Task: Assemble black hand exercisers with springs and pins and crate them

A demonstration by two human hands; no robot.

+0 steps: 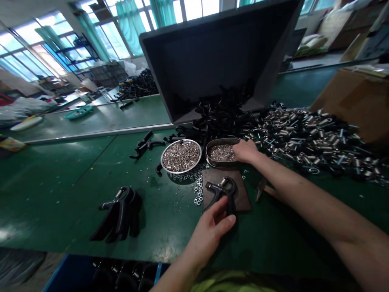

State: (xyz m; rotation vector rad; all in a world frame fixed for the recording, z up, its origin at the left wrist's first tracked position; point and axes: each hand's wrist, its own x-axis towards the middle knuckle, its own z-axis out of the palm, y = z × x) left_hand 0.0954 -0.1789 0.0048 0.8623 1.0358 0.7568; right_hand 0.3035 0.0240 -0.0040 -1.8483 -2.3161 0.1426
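A black hand grip strengthener [231,190] with a metal spring lies on a brown square plate [243,202]. My left hand [214,223] holds its lower handles, with thumb and fingers curled about them. My right hand [245,151] reaches into the right side of an oval tin [223,164] full of small metal parts. Its fingers are bent together and the tips are hidden, so what they pinch cannot be made out. Left of the tin stands a round white-rimmed dish [200,156] of small metal pins. Loose nuts [198,190] are scattered between the dish and the plate.
More assembled grip strengtheners [121,213] stand at the left. A large grey bin [219,61] tips black handles onto the green table [69,174]. Springs and handles [319,142] pile up at the right, before a cardboard box [355,101]. Under my right forearm lies a wooden-handled tool [270,190].
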